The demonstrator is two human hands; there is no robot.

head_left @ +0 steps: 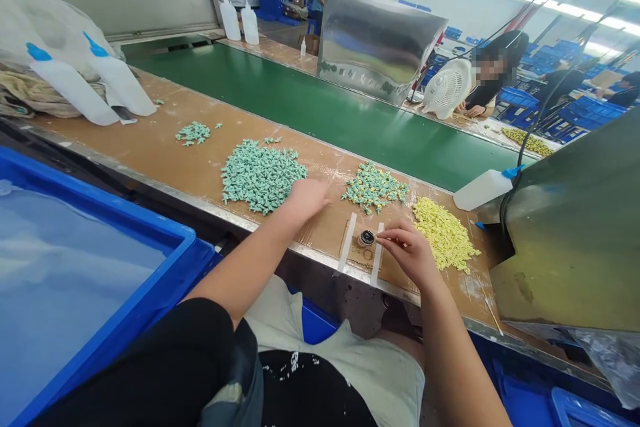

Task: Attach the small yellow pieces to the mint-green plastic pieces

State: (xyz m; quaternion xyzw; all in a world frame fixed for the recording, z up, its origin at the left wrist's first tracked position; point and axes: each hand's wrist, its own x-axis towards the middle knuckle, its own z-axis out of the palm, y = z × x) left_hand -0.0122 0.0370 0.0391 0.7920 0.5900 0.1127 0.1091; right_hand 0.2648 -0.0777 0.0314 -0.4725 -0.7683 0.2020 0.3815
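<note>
My left hand [306, 199] reaches across the brown worktable [165, 147] to the right edge of a large pile of teal pieces [260, 175]; its fingers are curled and turned away from me. My right hand [407, 250] is pinched on a thin item held beside a small round black and silver cap [367, 237]. The cap rests between two white strips [347, 244]. Beyond it lie a mixed teal and yellow pile [375, 187] and a yellow pile [443, 232].
A blue bin [125, 320] lined with plastic stands at my left. Two white bottles with blue tips [95, 83] lie at the back left. A green conveyor belt [310, 107] runs behind the table. A white bottle [483, 189], a fan [447, 88] and a seated person [493, 73] are at the right.
</note>
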